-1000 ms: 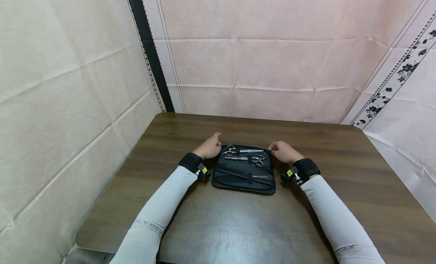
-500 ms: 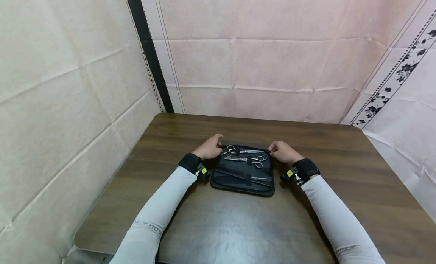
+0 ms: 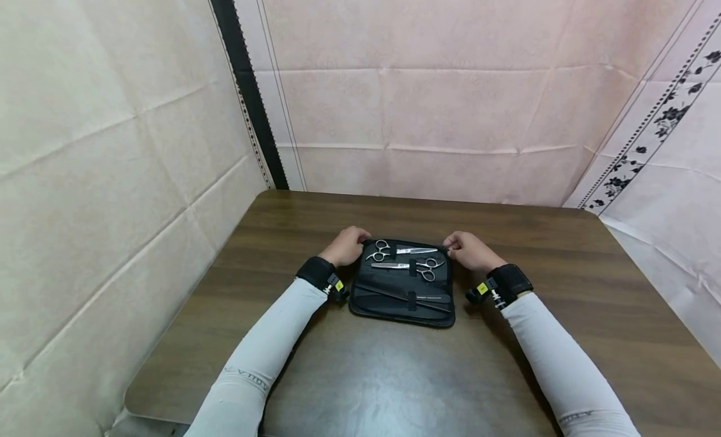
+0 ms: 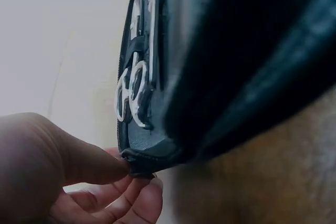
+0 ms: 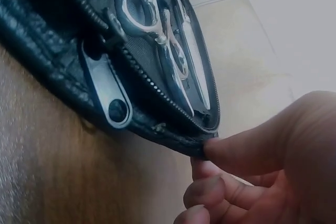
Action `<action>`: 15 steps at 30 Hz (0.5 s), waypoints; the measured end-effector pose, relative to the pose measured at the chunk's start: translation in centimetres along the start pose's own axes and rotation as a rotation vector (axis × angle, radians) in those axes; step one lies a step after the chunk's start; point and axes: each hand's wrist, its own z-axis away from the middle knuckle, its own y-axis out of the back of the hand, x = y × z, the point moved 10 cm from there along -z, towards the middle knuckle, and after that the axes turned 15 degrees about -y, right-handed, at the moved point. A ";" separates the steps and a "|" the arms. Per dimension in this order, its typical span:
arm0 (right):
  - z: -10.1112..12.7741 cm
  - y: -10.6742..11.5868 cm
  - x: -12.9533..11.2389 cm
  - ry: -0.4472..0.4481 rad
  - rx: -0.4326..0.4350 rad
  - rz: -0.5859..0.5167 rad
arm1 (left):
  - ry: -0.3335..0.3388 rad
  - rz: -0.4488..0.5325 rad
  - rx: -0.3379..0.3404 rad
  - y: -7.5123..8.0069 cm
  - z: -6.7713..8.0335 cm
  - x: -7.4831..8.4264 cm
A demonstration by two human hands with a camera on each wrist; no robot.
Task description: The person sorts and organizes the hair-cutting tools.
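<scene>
On the brown table lies a black zip case (image 3: 388,278), spread open. Two silver scissors are strapped inside it, the upper scissors (image 3: 414,251) above the lower scissors (image 3: 391,266). Nearer the body, a long thin dark tool (image 3: 388,293) lies slantwise under a strap. My left hand (image 3: 342,247) pinches the case's far left corner between thumb and fingers, as the left wrist view shows. At the far right corner my right hand (image 3: 472,252) pinches the edge the same way. A metal zip pull (image 5: 101,81) hangs close to the right hand.
The wooden table (image 3: 360,374) extends around the case on all sides. Behind it hangs a pale creased cloth (image 3: 450,105), with another pale cloth (image 3: 107,174) along the left. Both wrists wear black straps with small cameras.
My left hand's raised finger has come down and the hand now pinches the case's corner. The case's near edge has shifted slightly toward me. My right hand stays at its corner.
</scene>
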 end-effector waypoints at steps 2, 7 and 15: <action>0.1 0.0 -0.1 0.002 0.004 0.010 | -0.001 0.012 0.009 0.1 0.0 0.1; 0.5 0.4 -0.5 0.008 0.016 0.026 | 0.010 0.032 0.033 0.6 -0.1 0.2; 0.6 1.0 -0.6 0.016 0.063 0.002 | -0.008 0.027 0.077 1.0 0.0 0.7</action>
